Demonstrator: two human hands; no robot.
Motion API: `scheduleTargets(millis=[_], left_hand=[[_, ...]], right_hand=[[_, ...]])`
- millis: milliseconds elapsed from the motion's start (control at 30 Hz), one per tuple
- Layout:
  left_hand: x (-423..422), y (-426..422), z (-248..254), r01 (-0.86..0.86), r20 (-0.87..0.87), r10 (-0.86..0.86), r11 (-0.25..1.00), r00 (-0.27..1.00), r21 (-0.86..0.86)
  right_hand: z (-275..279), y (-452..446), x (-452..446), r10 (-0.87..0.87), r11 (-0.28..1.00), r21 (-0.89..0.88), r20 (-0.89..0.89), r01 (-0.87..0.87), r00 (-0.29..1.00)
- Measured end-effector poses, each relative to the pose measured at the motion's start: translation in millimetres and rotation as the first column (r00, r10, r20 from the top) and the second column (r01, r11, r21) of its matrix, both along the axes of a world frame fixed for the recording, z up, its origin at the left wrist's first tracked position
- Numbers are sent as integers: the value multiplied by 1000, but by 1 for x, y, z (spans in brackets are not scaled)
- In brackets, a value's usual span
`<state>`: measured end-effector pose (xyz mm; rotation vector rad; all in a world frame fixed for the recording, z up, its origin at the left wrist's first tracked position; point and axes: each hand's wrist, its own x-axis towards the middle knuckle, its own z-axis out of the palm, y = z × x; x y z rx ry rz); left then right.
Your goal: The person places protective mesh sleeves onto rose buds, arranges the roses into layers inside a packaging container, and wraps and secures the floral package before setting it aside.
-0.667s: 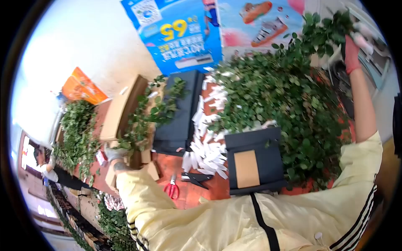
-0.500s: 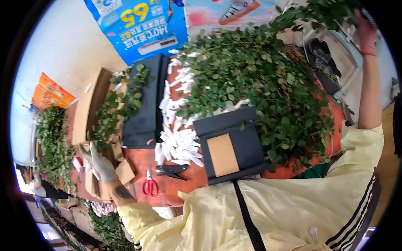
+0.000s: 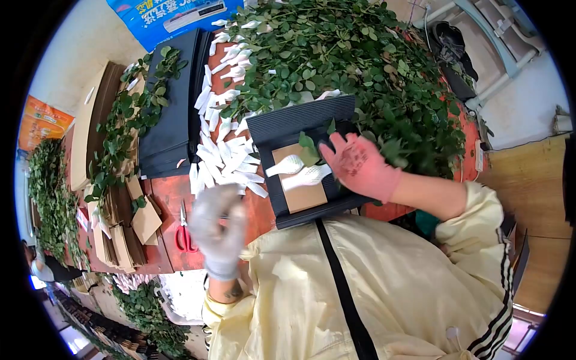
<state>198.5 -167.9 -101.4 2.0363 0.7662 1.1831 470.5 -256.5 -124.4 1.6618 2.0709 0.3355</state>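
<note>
My right hand [image 3: 363,167], in a pink glove, is over the right side of a black corrugated sheet [image 3: 303,120]. Its fingers curl around leafy stems [image 3: 396,150], blurred on its right. Two white netted buds [image 3: 306,176] point left from under it, above a brown card [image 3: 309,200] on the sheet. My left hand [image 3: 221,228], gloved in pale grey and smeared by motion, is left of the sheet; whether it holds anything is unclear. Loose white net sleeves [image 3: 225,165] lie just behind it, and red-handled scissors [image 3: 183,234] on its left.
A large heap of leafy stems [image 3: 360,66] covers the back right. Black sheets [image 3: 174,114] and cardboard stacks [image 3: 90,132] stand at the left. A white tray [image 3: 180,297] is at the front left. Another person [image 3: 43,267] is at the far left.
My right hand has come from the far upper right to the black sheet, bringing leafy stems with netted buds. My left hand has moved right, away from the cardboard. The view has tilted down.
</note>
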Motion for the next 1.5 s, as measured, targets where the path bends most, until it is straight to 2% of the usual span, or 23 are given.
scheduleTargets(millis=[33,100,233,300,367,433,567,600,733,867,900,1000,1033,1100,1167,1233,1267,1300,1333,1367,1400,1467,1500], left_hand=[[6,-13,-5,6,-109,1,998,994,68],[30,-28,5,147,-294,-116,985,949,87],[57,-38,-9,150,-469,-91,985,879,90],[61,-29,-19,179,-448,-90,971,889,160],[53,-8,-35,139,-411,-66,979,909,150],[53,10,-36,125,-398,-65,984,915,127],[55,20,-51,192,-509,-171,981,844,-12],[56,23,-51,196,-530,-202,978,824,-68],[59,26,-52,204,-522,-209,977,827,-68],[62,15,-53,291,-444,-264,957,856,-7],[62,11,-50,334,-449,-296,942,843,7],[61,-9,-49,335,-455,-322,941,830,-55],[57,-12,-51,316,-454,-305,947,837,-54],[56,-12,-50,322,-458,-330,942,825,-98],[58,-8,-37,333,-521,-327,939,788,-86],[57,-9,-35,313,-612,-280,948,740,-55],[59,-8,-33,316,-621,-278,947,733,-51],[62,-8,-30,323,-626,-281,945,727,-50],[62,-10,-30,337,-607,-245,941,756,40],[65,-9,-30,344,-585,-254,938,770,46],[66,-6,-30,381,-600,-295,924,743,17],[68,-4,-30,412,-609,-341,911,716,-26],[67,-4,-30,396,-595,-335,918,731,-30]], right_hand=[[-25,-10,10,171,957,248,-73,-148,983],[-2,0,0,-197,964,-237,-348,117,917],[31,-11,6,-333,921,-367,-575,129,747],[32,-22,18,78,997,17,-450,-79,889],[64,-12,10,67,996,80,-340,-43,938],[64,-12,7,-13,977,-196,-429,-79,903],[6,-29,-9,264,962,166,-360,-217,895],[5,-25,-10,146,988,40,-509,-146,848],[-5,-20,-10,273,961,142,-609,-237,745],[-48,-13,-14,586,795,564,-618,-225,524],[-38,-14,-19,555,806,525,-508,-274,658],[-62,-22,-37,147,989,147,-957,-21,249],[-45,-25,-33,142,989,149,-953,9,266],[-22,-26,-29,391,911,396,-745,-112,541],[-8,-20,-24,331,943,297,-822,-149,462],[10,-18,-23,93,983,185,-570,17,817],[-8,-14,-16,27,995,62,-913,73,408],[-27,-10,-8,-36,997,-43,-992,56,-122],[-25,-15,-5,89,996,95,-927,-4,365],[-19,-17,0,211,975,192,-619,-115,756],[-9,-14,3,162,984,55,-679,-171,716],[15,-2,31,173,979,94,-848,-178,501],[44,8,49,173,984,162,-786,-71,594]])
